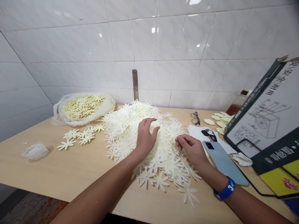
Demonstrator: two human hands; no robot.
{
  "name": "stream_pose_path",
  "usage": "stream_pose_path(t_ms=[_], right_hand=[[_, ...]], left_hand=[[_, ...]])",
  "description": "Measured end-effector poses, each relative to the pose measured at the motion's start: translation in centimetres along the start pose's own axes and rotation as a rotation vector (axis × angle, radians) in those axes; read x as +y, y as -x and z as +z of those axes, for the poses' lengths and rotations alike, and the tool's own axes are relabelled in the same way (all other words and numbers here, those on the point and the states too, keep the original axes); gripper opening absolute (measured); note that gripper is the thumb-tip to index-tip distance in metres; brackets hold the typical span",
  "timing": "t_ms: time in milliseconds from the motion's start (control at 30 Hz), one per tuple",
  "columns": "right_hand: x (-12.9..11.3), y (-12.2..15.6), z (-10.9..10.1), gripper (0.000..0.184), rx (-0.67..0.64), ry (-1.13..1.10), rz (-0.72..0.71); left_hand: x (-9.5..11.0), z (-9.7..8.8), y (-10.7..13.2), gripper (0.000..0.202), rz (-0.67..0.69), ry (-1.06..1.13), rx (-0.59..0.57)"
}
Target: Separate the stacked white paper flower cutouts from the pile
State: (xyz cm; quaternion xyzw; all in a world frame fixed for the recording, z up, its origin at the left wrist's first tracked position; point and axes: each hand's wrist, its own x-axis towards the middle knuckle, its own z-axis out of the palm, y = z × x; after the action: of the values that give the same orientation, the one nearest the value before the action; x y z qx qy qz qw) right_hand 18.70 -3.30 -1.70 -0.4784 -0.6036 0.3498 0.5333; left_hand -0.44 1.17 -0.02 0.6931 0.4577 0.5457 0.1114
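A big heap of pale cream flower-shaped cutouts (130,124) lies in the middle of the wooden table (70,168). My left hand (145,137) rests on top of the heap, fingers spread and slightly curled, holding nothing. My right hand (190,147) sits at the heap's right side with its fingertips pinched on one cutout (174,135). A blue wristband (226,189) is on my right wrist.
A plastic bag of yellower cutouts (84,107) stands back left, with a few loose cutouts (79,137) before it. A crumpled plastic piece (35,151) lies far left. Right of my hand: a phone (224,163), glasses (195,118), leaf-shaped pieces (220,119), a printed box (268,130).
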Motion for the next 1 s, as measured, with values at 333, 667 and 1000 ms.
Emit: stream_pose_path(t_ms=[333, 667, 1000], right_hand=[[-0.5, 0.3, 0.2, 0.034, -0.109, -0.013, -0.033], [-0.3, 0.2, 0.1, 0.031, -0.105, 0.006, -0.02], [0.1, 0.1, 0.0, 0.031, -0.068, -0.05, -0.008]], left_hand=[[0.3, 0.5, 0.7, 0.019, 0.487, 0.031, -0.358], [1.4, 0.5, 0.6, 0.014, -0.056, 0.369, -0.288], [0.5, 0.2, -0.9, 0.017, -0.513, 0.731, -0.144]])
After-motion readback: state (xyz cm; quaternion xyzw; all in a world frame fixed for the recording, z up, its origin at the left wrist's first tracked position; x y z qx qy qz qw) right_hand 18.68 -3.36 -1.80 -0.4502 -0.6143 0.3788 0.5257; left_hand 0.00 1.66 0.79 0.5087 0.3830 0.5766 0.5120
